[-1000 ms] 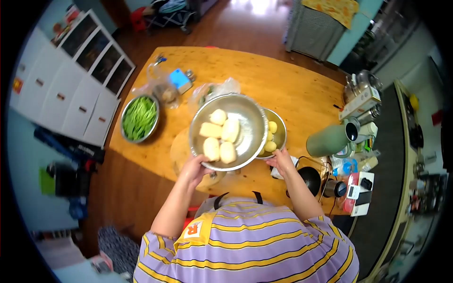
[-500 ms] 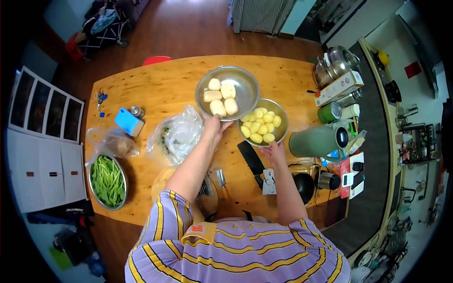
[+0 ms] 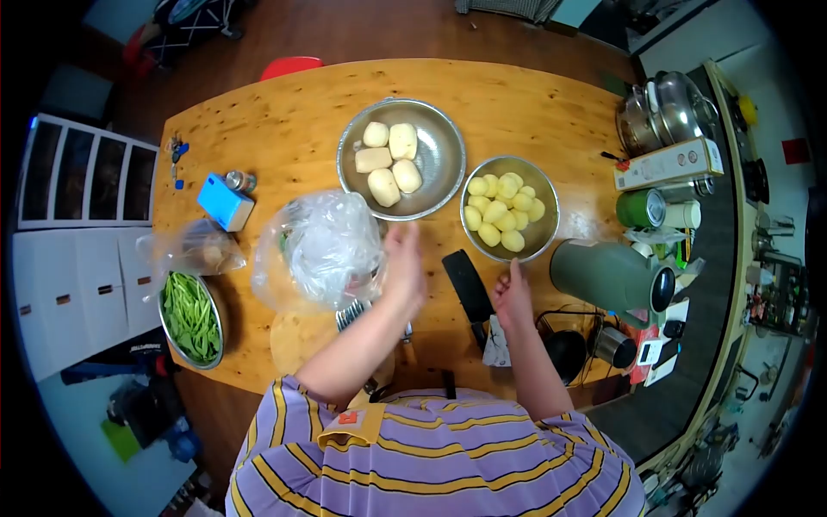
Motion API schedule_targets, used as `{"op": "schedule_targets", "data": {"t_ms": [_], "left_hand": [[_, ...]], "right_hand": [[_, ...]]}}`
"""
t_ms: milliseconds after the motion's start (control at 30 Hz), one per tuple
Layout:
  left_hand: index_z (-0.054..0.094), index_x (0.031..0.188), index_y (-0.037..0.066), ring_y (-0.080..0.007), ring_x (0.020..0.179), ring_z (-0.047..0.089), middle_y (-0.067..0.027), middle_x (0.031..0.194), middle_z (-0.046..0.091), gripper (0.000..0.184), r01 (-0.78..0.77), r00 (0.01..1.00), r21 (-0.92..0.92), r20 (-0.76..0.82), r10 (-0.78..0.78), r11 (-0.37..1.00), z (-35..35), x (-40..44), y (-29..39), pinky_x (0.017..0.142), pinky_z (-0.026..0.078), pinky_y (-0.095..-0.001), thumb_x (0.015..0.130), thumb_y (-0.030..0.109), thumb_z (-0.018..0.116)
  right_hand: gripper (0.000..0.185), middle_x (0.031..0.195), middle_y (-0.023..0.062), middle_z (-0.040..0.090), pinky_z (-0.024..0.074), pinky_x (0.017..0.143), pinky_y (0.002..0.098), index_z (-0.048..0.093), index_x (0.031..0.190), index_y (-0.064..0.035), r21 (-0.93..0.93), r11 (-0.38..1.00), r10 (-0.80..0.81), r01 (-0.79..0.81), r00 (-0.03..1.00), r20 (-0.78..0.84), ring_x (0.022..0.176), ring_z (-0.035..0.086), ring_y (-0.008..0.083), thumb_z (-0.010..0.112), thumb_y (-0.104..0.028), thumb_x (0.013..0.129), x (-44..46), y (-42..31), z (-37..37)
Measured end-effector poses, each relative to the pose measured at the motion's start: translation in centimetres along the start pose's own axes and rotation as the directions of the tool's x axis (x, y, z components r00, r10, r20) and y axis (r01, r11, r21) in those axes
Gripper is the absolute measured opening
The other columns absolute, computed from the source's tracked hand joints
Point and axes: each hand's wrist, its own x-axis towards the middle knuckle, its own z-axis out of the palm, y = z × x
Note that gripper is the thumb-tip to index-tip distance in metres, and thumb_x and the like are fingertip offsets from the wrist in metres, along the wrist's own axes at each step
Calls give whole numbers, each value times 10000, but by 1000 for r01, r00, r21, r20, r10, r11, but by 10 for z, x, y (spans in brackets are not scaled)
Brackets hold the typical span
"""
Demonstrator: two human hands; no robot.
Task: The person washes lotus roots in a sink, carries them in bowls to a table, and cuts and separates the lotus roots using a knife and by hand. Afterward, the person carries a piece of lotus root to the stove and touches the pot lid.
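Observation:
A large steel bowl [image 3: 444,185] holding several big pale peeled pieces [image 3: 384,185] rests on the wooden table. To its right stands a smaller steel bowl [image 3: 551,237] of small peeled yellow potatoes [image 3: 512,239]. My left hand [image 3: 405,267] is just below the large bowl, beside a clear plastic bag [image 3: 327,250]; its fingers look loosely extended, with nothing held. Near the lower rim of the potato bowl, my right hand [image 3: 513,297] is empty, its thumb pointing up and apart from the fingers. Between the hands lies a black-bladed cleaver [image 3: 468,284].
A basin of leafy greens [image 3: 191,320] sits at the left edge, near a blue box [image 3: 226,202]. On the right are a green thermos jug [image 3: 603,276], a long white box [image 3: 668,164] and stacked steel pots [image 3: 668,112]. A round wooden board [image 3: 297,345] lies partly under my left arm.
Both hands have let go of the bowls, which now rest farther apart. My left hand has come down and right; my right hand has dropped slightly. The camera view has shifted.

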Motion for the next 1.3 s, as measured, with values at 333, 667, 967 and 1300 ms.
{"op": "schedule_targets", "data": {"t_ms": [333, 667, 967, 1300], "left_hand": [[469, 1234, 48, -346, 1005, 642, -200, 1129, 527, 493, -117, 858, 764, 400, 323, -635, 46, 77, 81, 855, 528, -433, 820, 177, 704], [531, 1254, 163, -440, 1026, 613, -226, 1256, 443, 729, -274, 820, 933, 354, 450, -234, 25, 90, 72, 893, 543, -464, 602, 180, 855], [316, 1380, 119, -201, 1207, 522, -76, 1346, 474, 724, -337, 745, 56, 626, 230, 940, -51, -144, 96, 948, 473, -327, 773, 14, 697], [283, 1467, 165, -357, 1364, 443, -143, 1459, 427, 916, -369, 746, -266, 487, 454, 891, -180, -312, 60, 1132, 362, -430, 707, -101, 722]], "right_hand": [[88, 810, -14, 563, 457, 638, 227, 565, 1031, -61, -502, 785, -55, 364, 847, 528, 698, 534, 65, 578, -139, 992, -24, 46, 14], [139, 832, 94, 637, 491, 688, 308, 588, 1046, -34, -659, 494, -190, 568, 809, 556, 742, 603, 185, 623, -113, 937, -37, 65, -24], [336, 1060, 212, 574, 546, 817, 449, 500, 1093, -55, -786, -534, -252, 311, 829, 499, 982, 631, 394, 703, -173, 852, -52, 79, -46], [593, 905, 299, 668, 532, 743, 507, 343, 1391, -57, -763, -467, -181, 447, 796, 578, 833, 658, 459, 575, -96, 847, -69, 78, -38]]}}
